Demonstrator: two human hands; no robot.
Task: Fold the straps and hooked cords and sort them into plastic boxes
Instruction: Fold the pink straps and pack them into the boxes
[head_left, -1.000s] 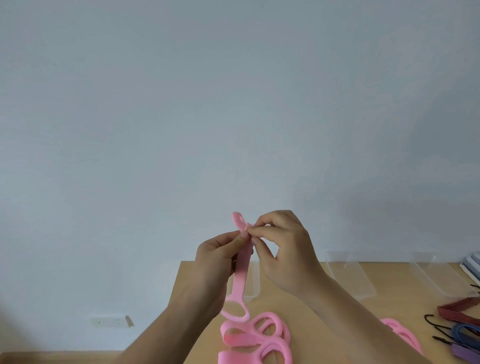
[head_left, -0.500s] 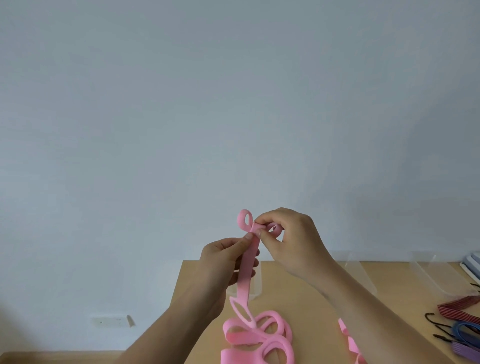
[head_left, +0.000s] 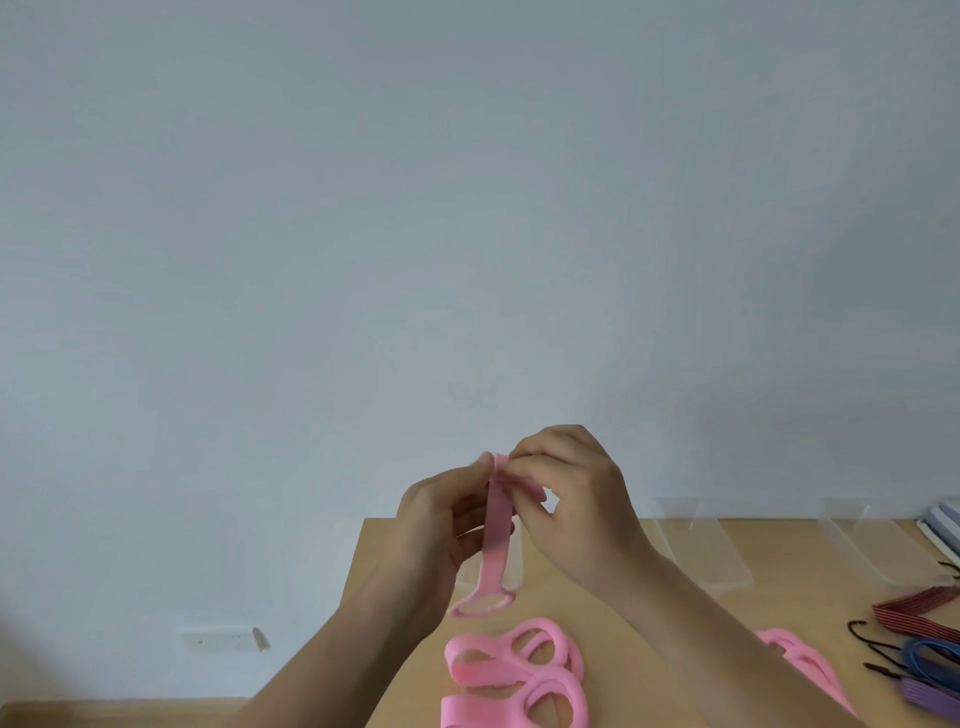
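Since half a second ago, the small curl that stood above the fingers has been pressed down out of sight. The left hand (head_left: 441, 525) has risen to meet the right hand (head_left: 576, 499) at the top of the pink strap (head_left: 497, 525). The strap's lower end has lifted, so its oval loop (head_left: 483, 605) now hangs just above the table rather than touching the heap beneath.

Both hands pinch the strap's upper end. The left thumb and fingers close on it from one side. The right hand's curled fingers grip a short folded-over piece from the other. The strap is held in the air between them, above the near part of the wooden table (head_left: 395, 571).

The task looks barely begun. This seems to be the first fold of this strap. A heap of pink looped strap (head_left: 519, 670) lies loose below; whether it joins the held piece cannot be told. Another pink strap (head_left: 800, 660) lies to the right. The hooked cords (head_left: 919, 608), dark red, blue and purple, lie at the far right edge. None of these lies in the clear plastic boxes (head_left: 701, 545) along the back of the table.

The strap is a flat, soft, matte pink band with oval loops along it. It hangs limp and straight, so it should fold easily but may spring open if released.
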